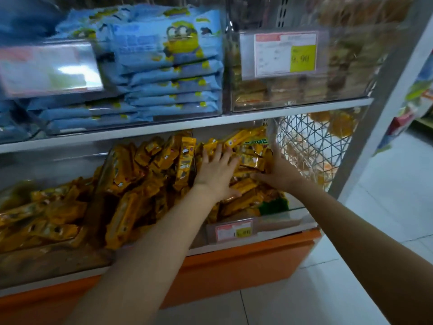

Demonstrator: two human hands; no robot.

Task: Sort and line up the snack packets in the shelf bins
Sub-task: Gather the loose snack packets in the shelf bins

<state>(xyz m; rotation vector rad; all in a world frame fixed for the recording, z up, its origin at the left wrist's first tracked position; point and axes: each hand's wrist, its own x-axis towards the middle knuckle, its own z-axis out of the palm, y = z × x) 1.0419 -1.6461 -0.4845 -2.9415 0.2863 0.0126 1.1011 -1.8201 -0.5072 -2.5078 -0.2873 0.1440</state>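
- The left hand (216,171) is laid flat, fingers spread wide, palm down on the yellow snack packets (145,184) near the right end of the lower shelf bin (276,221); nothing is gripped by it.
- The right hand (278,172) is set edge-on against the right side of the same cluster, fingers extended upward and thumb reaching left under the packets. A small bunch of packets appears to be pressed between the two hands rather than closed upon; a firm grip cannot be confirmed.
- The yellow packets are heaped loosely across the lower bin, many tilted or standing on end towards the middle, others lying flat towards the left end.
- A price tag (234,231) is fixed to the clear front wall of the bin, near its right front corner.
- A wire basket (311,146) is seen just beside the bin, past its right end.
- On the upper shelf, blue packets (173,73) are stacked flat in a clear bin, with a second price label (284,55) on the bin to the right.
- The step in hand is judged to be the gathering and squaring of packets at the right end of the lower bin.
- For the next move, the pressed bunch would need to be turned to one facing and set in a row against the right wall, after which the tilted packets in the middle would be taken up.
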